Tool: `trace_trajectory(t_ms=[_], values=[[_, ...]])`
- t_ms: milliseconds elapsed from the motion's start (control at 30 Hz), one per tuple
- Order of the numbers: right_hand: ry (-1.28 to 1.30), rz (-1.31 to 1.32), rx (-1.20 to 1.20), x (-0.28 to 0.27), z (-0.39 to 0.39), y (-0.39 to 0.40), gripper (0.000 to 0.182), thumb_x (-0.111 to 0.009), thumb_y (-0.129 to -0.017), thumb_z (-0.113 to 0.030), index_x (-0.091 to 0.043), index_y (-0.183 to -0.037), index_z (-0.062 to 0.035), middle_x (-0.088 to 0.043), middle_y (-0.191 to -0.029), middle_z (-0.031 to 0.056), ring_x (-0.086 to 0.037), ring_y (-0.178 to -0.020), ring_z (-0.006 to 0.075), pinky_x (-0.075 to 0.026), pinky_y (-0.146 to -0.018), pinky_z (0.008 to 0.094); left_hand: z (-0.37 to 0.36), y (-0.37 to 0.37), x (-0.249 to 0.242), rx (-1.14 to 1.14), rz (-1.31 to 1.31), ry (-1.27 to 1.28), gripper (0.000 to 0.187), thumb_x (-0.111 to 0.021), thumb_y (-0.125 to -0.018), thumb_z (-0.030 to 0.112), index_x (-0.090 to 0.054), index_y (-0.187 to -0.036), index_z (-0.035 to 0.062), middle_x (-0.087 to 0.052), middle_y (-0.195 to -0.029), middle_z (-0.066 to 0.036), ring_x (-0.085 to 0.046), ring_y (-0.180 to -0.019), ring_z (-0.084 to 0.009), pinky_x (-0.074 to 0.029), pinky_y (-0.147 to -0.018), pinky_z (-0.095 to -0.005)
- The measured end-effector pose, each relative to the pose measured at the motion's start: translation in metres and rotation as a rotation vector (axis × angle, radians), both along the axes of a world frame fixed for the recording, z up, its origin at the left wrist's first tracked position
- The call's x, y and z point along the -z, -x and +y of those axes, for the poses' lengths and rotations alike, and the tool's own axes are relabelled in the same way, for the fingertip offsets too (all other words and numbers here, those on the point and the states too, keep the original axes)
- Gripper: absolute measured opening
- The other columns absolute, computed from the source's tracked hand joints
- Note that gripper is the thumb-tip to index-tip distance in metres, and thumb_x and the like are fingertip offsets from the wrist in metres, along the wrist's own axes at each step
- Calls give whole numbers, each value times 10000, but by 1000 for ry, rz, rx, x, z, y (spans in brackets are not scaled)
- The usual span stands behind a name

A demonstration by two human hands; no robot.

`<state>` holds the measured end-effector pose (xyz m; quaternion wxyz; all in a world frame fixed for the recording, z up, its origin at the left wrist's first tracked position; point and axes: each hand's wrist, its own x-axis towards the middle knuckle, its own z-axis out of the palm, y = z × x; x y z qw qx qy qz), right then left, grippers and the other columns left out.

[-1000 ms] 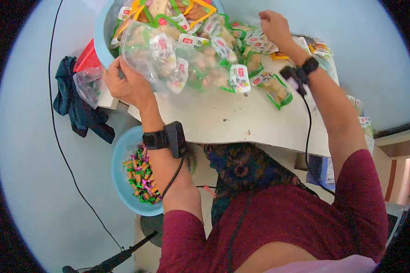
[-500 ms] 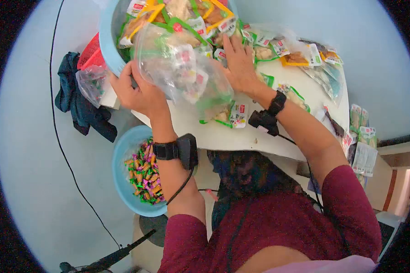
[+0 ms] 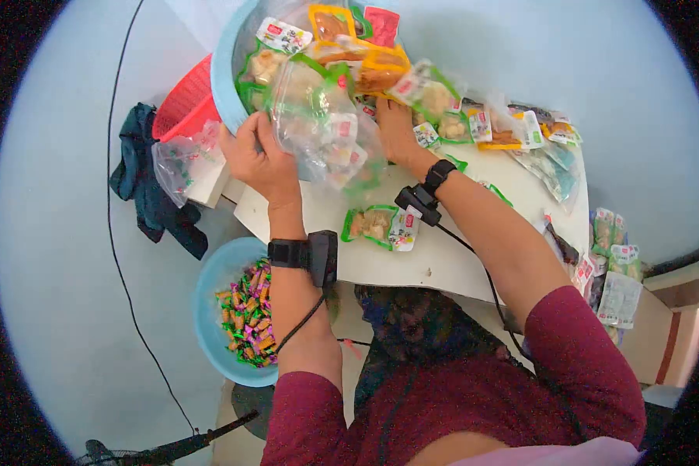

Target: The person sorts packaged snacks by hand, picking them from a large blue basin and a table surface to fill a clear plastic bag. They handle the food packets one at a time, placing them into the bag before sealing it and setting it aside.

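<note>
My left hand [image 3: 266,165] is closed at the edge of a clear plastic bag [image 3: 303,128], close to the rim of a large light-blue basin [image 3: 227,74]. Through the bag I see green-edged snack packets with white and red labels. The basin is heaped with sealed food packets, some green-edged, some yellow-edged [image 3: 380,70]. My right hand [image 3: 397,133] reaches in among packets to the right of the bag, its fingers hidden beneath them. A green-edged packet [image 3: 377,225] lies by itself on the white table [image 3: 458,248], nearer to me.
More packets [image 3: 512,128] and a clear bag [image 3: 551,171] lie at the table's right. A second blue basin [image 3: 210,342] at lower left holds small wrapped candies [image 3: 248,311]. A red basket [image 3: 186,101] and dark cloth [image 3: 151,182] are at left. Packets [image 3: 617,264] hang beyond the right edge.
My right hand has moved from lying spread on the packets to under them, hiding its fingers. Packets near it have shifted. The whole view has moved slightly.
</note>
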<state>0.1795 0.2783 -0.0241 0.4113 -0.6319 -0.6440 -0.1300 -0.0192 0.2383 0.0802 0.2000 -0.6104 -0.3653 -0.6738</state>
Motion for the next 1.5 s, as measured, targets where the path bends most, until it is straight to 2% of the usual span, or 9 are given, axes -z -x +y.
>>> trace_trajectory(t_ms=[200,400,533,700,1033,1167,1333,1433,1500], values=[[250,33,-61,-34,-36,0,510,-542,-877,-363,-475,-1168,50,-576,-1110,274,-568,-1025,401,-452,-868,480,-8,0,2,31,19,57,48,-628,-844,53,-627,-868,11,-599,-897,-192,-550,-902,-379,-440,-804,-437],[396,184,-494,-7,-38,-26,499,-570,-878,-366,-501,-1292,-95,-555,-1294,122,-520,-1195,283,-414,-995,417,-18,-2,7,53,-2,138,81,-622,-857,70,-627,-899,0,-546,-1031,-222,-540,-923,-368,-433,-811,-422],[-12,-69,-443,8,-43,-33,369,-612,-809,-173,-594,-1178,-164,-619,-1161,71,-574,-1098,252,-441,-965,363,-25,-2,6,90,-17,172,98,-611,-882,72,-636,-943,0,-507,-1225,-235,-520,-1105,-360,-419,-915,-404],[148,144,-631,-14,-64,-48,296,-699,-736,-163,-673,-1027,-114,-658,-991,72,-613,-938,239,-504,-824,330,-28,8,23,273,-161,234,113,-590,-905,81,-641,-960,-3,-361,-1446,-232,-395,-1316,-337,-359,-1037,-383],[800,156,-454,-81,-86,-83,533,-801,-689,-258,-614,-1161,-96,-683,-1019,48,-632,-895,186,-515,-811,338,-53,11,52,351,-444,359,223,-572,-929,171,-626,-1029,-22,-547,-1243,-164,-535,-1127,-243,-416,-958,-350],[637,139,-540,-81,-78,-95,431,-696,-798,-188,-589,-1199,-74,-669,-1079,64,-616,-936,205,-500,-826,346,-74,-3,64,341,-547,420,234,-537,-959,189,-624,-1034,-15,-624,-1030,-96,-578,-902,-164,-465,-822,-309],[659,883,-293,-82,-67,-106,271,-622,-841,-90,-644,-1096,-1,-659,-1011,36,-596,-890,167,-493,-811,312,-77,-16,95,507,-663,496,211,-526,-970,180,-615,-1006,-9,-610,-855,-22,-530,-759,-108,-456,-694,-274],[420,663,-139,-66,-57,-113,217,-625,-821,-66,-662,-1018,16,-659,-977,53,-600,-847,174,-499,-795,306,-91,-34,107,447,-672,604,224,-538,-969,195,-598,-999,-18,-602,-862,-26,-532,-768,-114,-459,-702,-275],[271,511,-6,-63,-72,-115,237,-614,-824,-129,-676,-1026,-23,-667,-992,151,-631,-899,292,-500,-801,385,-98,-51,123,516,-712,589,253,-544,-970,220,-588,-1000,-28,-603,-884,-36,-544,-796,-125,-468,-730,-281]])
